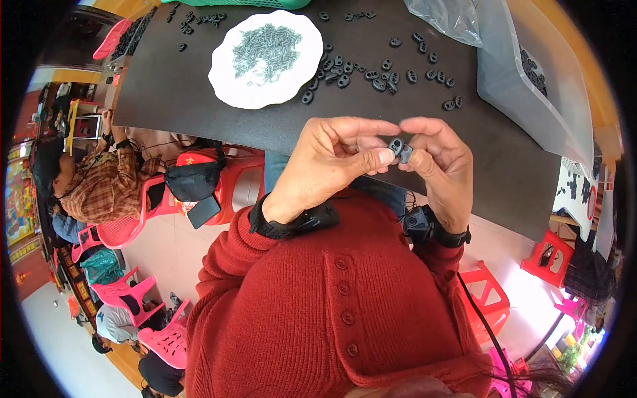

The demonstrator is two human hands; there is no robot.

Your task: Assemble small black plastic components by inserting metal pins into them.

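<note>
Just over the near edge of the dark table, my left hand pinches a small black two-hole cord lock between thumb and fingers. My right hand meets it there, its thumb and fingers closed on a small greyish plastic piece. The two parts touch or overlap; whether they are joined I cannot tell. Beyond my hands, several similar black cord locks lie loose. To their left stands a white scalloped plate with a heap of small metal springs.
A translucent plastic bin holding black parts stands at the right, with a clear plastic bag beside it. A green basket sits at the far edge. On the left, a red stool carries a black bag; a seated person is near.
</note>
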